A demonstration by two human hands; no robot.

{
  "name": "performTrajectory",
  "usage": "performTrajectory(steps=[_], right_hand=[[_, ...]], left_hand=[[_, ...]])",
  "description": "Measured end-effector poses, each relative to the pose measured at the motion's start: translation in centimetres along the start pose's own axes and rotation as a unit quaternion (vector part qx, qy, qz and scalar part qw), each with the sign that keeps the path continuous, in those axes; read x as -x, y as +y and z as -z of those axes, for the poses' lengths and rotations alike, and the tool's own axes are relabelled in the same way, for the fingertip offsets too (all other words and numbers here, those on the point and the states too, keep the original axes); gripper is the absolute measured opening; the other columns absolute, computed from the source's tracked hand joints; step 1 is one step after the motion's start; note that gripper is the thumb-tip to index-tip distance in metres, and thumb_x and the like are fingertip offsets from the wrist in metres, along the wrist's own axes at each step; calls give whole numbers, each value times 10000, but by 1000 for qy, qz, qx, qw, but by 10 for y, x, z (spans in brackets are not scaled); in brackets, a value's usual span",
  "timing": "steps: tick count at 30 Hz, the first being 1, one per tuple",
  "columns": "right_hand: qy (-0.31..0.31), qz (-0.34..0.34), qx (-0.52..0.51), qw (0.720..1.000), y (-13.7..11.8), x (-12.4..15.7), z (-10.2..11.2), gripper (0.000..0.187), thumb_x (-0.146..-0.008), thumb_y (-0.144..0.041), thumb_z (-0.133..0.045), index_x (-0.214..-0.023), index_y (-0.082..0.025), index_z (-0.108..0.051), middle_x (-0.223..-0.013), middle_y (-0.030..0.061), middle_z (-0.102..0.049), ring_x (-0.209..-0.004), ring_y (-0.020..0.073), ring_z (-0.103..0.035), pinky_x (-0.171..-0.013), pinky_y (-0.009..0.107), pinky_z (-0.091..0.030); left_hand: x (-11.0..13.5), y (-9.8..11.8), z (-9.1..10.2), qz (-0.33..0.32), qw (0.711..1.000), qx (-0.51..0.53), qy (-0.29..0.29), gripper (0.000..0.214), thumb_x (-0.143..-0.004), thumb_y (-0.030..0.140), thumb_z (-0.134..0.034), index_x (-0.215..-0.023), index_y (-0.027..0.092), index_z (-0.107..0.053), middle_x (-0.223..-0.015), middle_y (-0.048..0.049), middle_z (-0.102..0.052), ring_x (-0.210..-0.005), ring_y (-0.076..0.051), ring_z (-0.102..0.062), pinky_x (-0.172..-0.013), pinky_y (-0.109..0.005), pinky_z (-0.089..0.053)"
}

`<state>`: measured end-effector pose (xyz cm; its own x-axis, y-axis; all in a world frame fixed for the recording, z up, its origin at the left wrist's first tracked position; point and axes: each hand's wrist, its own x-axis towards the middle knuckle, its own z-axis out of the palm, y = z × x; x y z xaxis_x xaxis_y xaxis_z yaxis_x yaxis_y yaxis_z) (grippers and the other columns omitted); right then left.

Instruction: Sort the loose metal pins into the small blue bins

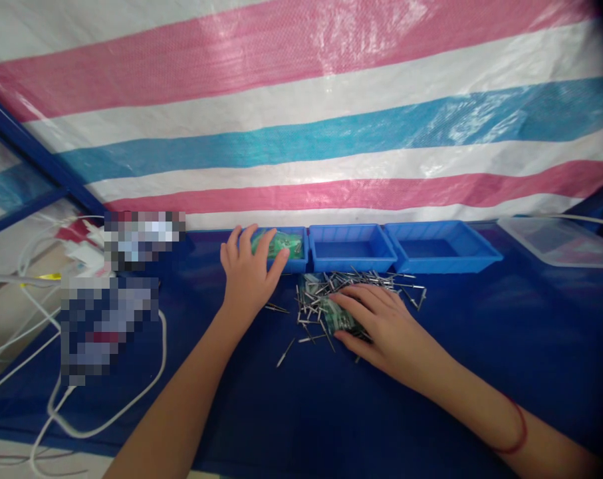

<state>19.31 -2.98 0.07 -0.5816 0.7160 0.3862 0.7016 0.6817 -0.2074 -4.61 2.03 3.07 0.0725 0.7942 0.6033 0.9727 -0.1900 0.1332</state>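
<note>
My left hand (254,269) reaches over the left blue bin (305,251) with its fingers spread apart, and no item shows in its grip. Small green plastic packets (292,243) lie inside that bin beside my fingers. A loose heap of silvery pop rivets (311,303) is spread on the blue table in front of the bins. My right hand (381,322) rests on the heap, thumb and fingers curled round a green-printed clear plastic packet (337,316). Its palm hides part of the packet and some rivets.
The middle blue bin (354,265) and right blue bin (441,265) stand in line along the back. A clear plastic lid or tray (555,243) lies at the far right. White cables (164,332) and blurred-out items crowd the left. Striped sheeting (281,146) hangs behind.
</note>
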Motion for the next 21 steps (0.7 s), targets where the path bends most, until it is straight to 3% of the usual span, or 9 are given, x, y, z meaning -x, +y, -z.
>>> performTrajectory(steps=[4,11,15,17,21], right_hand=[[33,-5,-20,999,3,0,-4,419,-838,-258,-596,-1251,-200,-551,-1135,124,-624,-1075,285,-566,-921,483,-457],[91,-33,-108,989,4,-1,-1,319,-884,-223,-538,-1202,-215,-568,-1068,90,-673,-968,231,-638,-848,405,-519],[134,-122,-175,968,6,0,5,185,-849,-303,-609,-1007,-213,-642,-958,59,-705,-836,204,-668,-732,342,-547],[142,-173,-195,955,8,1,7,207,-811,-356,-651,-959,-212,-661,-904,51,-714,-781,208,-672,-680,338,-549],[150,-194,-238,940,8,3,8,259,-763,-379,-696,-957,-209,-664,-912,48,-715,-803,214,-677,-717,342,-555]], left_hand=[[4,15,10,-62,996,63,-7,379,-915,424,-491,-1228,226,-569,-1371,-117,-459,-1347,-326,-284,-1093,-542,-221],[18,33,16,-151,971,167,-81,333,-905,389,-525,-1166,203,-616,-1331,-113,-489,-1349,-292,-295,-1120,-488,-242],[24,42,15,-168,949,233,-131,368,-883,441,-549,-1166,215,-615,-1284,-102,-543,-1316,-290,-348,-1098,-493,-293],[27,47,14,-174,930,284,-155,412,-841,483,-601,-1154,216,-616,-1233,-97,-582,-1261,-281,-412,-1073,-468,-338],[32,57,13,-135,895,378,-195,345,-837,422,-631,-1076,172,-622,-1082,-92,-655,-1060,-227,-559,-968,-379,-436]])
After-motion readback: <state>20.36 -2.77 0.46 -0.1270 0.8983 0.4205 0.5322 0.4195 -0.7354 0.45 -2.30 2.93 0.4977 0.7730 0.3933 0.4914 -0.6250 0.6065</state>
